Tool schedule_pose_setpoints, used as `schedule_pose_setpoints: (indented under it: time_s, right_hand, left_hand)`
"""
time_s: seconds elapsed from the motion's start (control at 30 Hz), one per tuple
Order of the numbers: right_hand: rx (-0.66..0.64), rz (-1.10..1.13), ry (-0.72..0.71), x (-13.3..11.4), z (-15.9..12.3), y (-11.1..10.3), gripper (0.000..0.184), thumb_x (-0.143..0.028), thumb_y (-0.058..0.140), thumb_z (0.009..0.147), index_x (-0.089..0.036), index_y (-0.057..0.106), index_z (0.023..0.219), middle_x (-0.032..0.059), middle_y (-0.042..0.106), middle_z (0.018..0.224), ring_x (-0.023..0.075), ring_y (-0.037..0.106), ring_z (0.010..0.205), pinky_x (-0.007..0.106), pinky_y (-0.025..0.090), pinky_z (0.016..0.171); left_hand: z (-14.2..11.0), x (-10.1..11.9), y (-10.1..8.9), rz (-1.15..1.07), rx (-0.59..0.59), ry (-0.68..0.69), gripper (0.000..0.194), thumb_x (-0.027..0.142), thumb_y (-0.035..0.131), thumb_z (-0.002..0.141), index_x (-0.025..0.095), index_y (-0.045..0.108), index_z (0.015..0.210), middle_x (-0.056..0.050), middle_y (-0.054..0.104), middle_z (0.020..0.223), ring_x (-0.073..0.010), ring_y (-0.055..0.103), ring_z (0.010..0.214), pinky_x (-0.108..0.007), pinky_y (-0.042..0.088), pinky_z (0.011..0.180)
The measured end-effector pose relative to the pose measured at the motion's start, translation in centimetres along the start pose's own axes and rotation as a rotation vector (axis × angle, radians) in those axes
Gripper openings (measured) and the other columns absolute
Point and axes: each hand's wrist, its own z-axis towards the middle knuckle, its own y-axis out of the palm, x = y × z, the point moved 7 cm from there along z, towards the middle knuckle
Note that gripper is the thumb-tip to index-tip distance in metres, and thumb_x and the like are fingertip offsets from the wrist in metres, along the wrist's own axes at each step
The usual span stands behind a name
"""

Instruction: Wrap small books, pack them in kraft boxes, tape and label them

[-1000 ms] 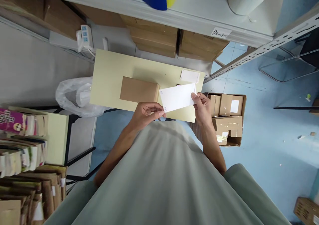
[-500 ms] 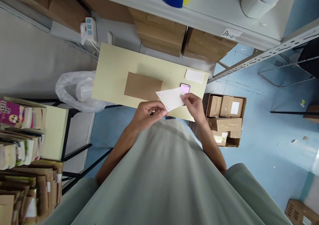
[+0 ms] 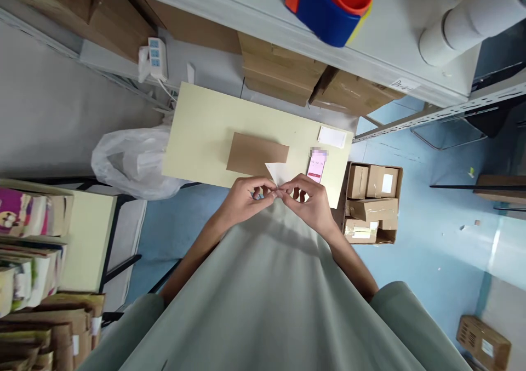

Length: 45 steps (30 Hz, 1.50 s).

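My left hand [image 3: 252, 198] and my right hand [image 3: 308, 200] meet fingertip to fingertip at the near corner of a white label [image 3: 277, 172]. Both pinch it there, and the fingers cover most of that edge. The label's far part sticks out over the near edge of a brown cardboard box [image 3: 253, 153] lying on the pale yellow table [image 3: 201, 113]. Right of the box lies a phone [image 3: 315, 165] with a pink lit screen. A second white label [image 3: 332, 136] rests near the table's far right corner.
An open carton [image 3: 396, 206] of smaller boxes stands on the floor at right. Left of the table hangs a clear plastic bag [image 3: 131, 163]. Above is a shelf [image 3: 255, 4] with an orange and blue holder [image 3: 329, 9] and white rolls [image 3: 464, 26]. Books [image 3: 30, 212] fill the left side.
My right hand has moved from the label's right side to its near corner, beside my left fingertips. The label has turned and is now largely hidden. The view has shifted slightly.
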Motion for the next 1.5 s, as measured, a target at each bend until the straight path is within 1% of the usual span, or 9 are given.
schedule_pose_setpoints:
  time_s: [0.3, 0.53, 0.63, 0.83, 1.0, 1.13, 1.23, 1.4, 1.5]
  right_hand:
    - [-0.075, -0.159, 0.019, -4.3, 3.1, 10.0, 0.006, -0.030, 0.077, 0.097, -0.026, 0.081, 0.097, 0.0012, 0.072, 0.087, 0.0152, 0.068, 0.074, 0.028, 0.052, 0.062]
    - [-0.085, -0.244, 0.072, -6.2, 5.0, 16.5, 0.013, -0.026, 0.067, 0.096, -0.024, 0.077, 0.086, 0.0010, 0.073, 0.084, 0.0157, 0.068, 0.074, 0.029, 0.053, 0.068]
    - [-0.007, -0.274, 0.121, -6.1, 5.9, 15.9, 0.012, -0.026, 0.065, 0.092, -0.023, 0.075, 0.086, 0.0021, 0.074, 0.087, 0.0166, 0.069, 0.076, 0.029, 0.054, 0.070]
    - [0.310, -0.345, 0.299, -6.0, 6.3, 9.8, 0.023, -0.043, 0.070, 0.092, -0.021, 0.076, 0.088, 0.0050, 0.077, 0.086, 0.0201, 0.070, 0.079, 0.031, 0.053, 0.066]
    - [0.418, -0.325, 0.306, -6.6, 6.5, 8.8, 0.027, -0.049, 0.073, 0.092, -0.021, 0.075, 0.090, 0.0037, 0.074, 0.083, 0.0194, 0.067, 0.076, 0.032, 0.054, 0.068]
    - [0.418, -0.302, 0.287, -7.2, 6.8, 10.0, 0.029, -0.050, 0.073, 0.093, -0.021, 0.076, 0.091, 0.0037, 0.074, 0.085, 0.0195, 0.067, 0.078, 0.032, 0.054, 0.068]
    - [0.394, -0.299, 0.285, -7.5, 6.8, 11.0, 0.029, -0.050, 0.072, 0.094, -0.021, 0.076, 0.091, 0.0036, 0.074, 0.085, 0.0195, 0.068, 0.078, 0.031, 0.053, 0.068]
    - [0.416, -0.286, 0.309, -7.8, 6.0, 11.8, 0.031, -0.052, 0.074, 0.092, -0.021, 0.075, 0.088, 0.0031, 0.073, 0.081, 0.0193, 0.068, 0.076, 0.030, 0.052, 0.064]
    - [0.431, -0.257, 0.310, -7.9, 5.4, 11.8, 0.033, -0.054, 0.074, 0.093, -0.022, 0.074, 0.087, 0.0033, 0.072, 0.082, 0.0191, 0.067, 0.075, 0.030, 0.053, 0.062]
  left_hand:
    - [-2.0, -3.6, -10.2, -0.032, -0.124, 0.055, 0.015, 0.029, 0.064, 0.092, 0.022, 0.076, 0.086, 0.002, 0.074, 0.078, -0.0131, 0.060, 0.071, -0.026, 0.043, 0.064]
    - [-3.8, -6.0, -16.7, -0.029, -0.174, 0.075, 0.013, 0.029, 0.065, 0.089, 0.023, 0.076, 0.087, 0.001, 0.075, 0.080, -0.0142, 0.064, 0.073, -0.025, 0.044, 0.065]
    - [-4.1, -8.3, -19.6, 0.061, -0.130, 0.078, 0.012, 0.028, 0.064, 0.086, 0.024, 0.075, 0.082, 0.000, 0.077, 0.082, -0.0158, 0.067, 0.074, -0.027, 0.049, 0.069]
    - [-4.5, -15.1, -26.3, 0.229, 0.085, -0.026, 0.015, 0.034, 0.063, 0.082, 0.026, 0.075, 0.080, -0.001, 0.081, 0.084, -0.0205, 0.073, 0.078, -0.031, 0.054, 0.076]
    - [-4.4, -18.0, -31.6, 0.322, 0.262, -0.142, 0.015, 0.032, 0.065, 0.082, 0.026, 0.078, 0.088, -0.002, 0.083, 0.092, -0.0230, 0.076, 0.086, -0.031, 0.056, 0.081]
    - [-3.9, -19.1, -37.9, 0.496, 0.578, -0.262, 0.018, 0.029, 0.067, 0.086, 0.021, 0.079, 0.096, -0.005, 0.084, 0.100, -0.0239, 0.075, 0.093, -0.033, 0.056, 0.094]
    - [-3.2, -19.1, -42.5, 0.554, 0.748, -0.311, 0.023, 0.026, 0.065, 0.093, 0.014, 0.079, 0.106, -0.008, 0.084, 0.108, -0.0237, 0.076, 0.100, -0.035, 0.055, 0.101]
    - [-1.8, -17.5, -48.7, 0.608, 0.909, -0.299, 0.028, 0.017, 0.060, 0.099, 0.006, 0.077, 0.119, -0.015, 0.079, 0.127, -0.0275, 0.071, 0.124, -0.043, 0.049, 0.116]
    - [-0.6, -16.6, -51.2, 0.615, 0.921, -0.274, 0.027, 0.012, 0.057, 0.101, 0.005, 0.074, 0.122, -0.015, 0.075, 0.136, -0.0272, 0.064, 0.136, -0.049, 0.041, 0.126]
